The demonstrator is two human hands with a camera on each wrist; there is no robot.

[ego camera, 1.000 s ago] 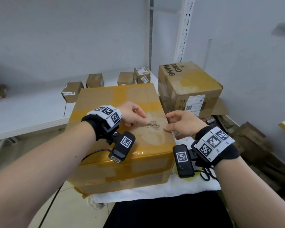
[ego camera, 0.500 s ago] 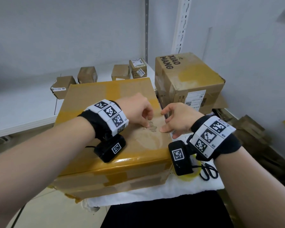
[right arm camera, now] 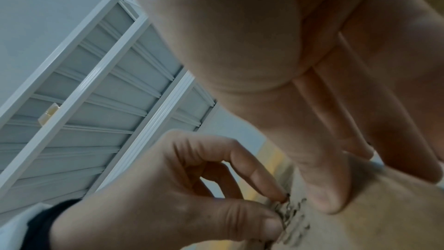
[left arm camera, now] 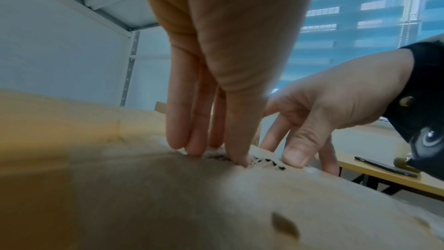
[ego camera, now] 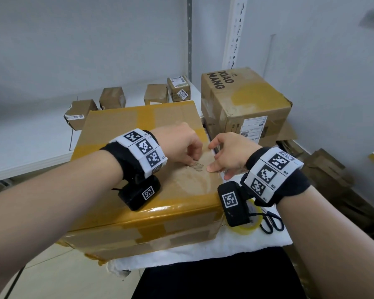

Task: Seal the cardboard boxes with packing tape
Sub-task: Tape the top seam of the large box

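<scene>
Both hands work at a torn patch on the taped box top.

The box (ego camera: 138, 190) lies on a white cloth (ego camera: 235, 244). The left hand (ego camera: 179, 145) pinches the torn patch (ego camera: 195, 167); the right hand (ego camera: 229, 154), fingers loosely spread, presses its thumb just beside it.

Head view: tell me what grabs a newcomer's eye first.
Both hands meet on top of the big taped box: the left hand picks with its fingertips at a torn patch, and the right hand presses its thumb beside it. To the right stands a box printed XIAO MANG.
</scene>
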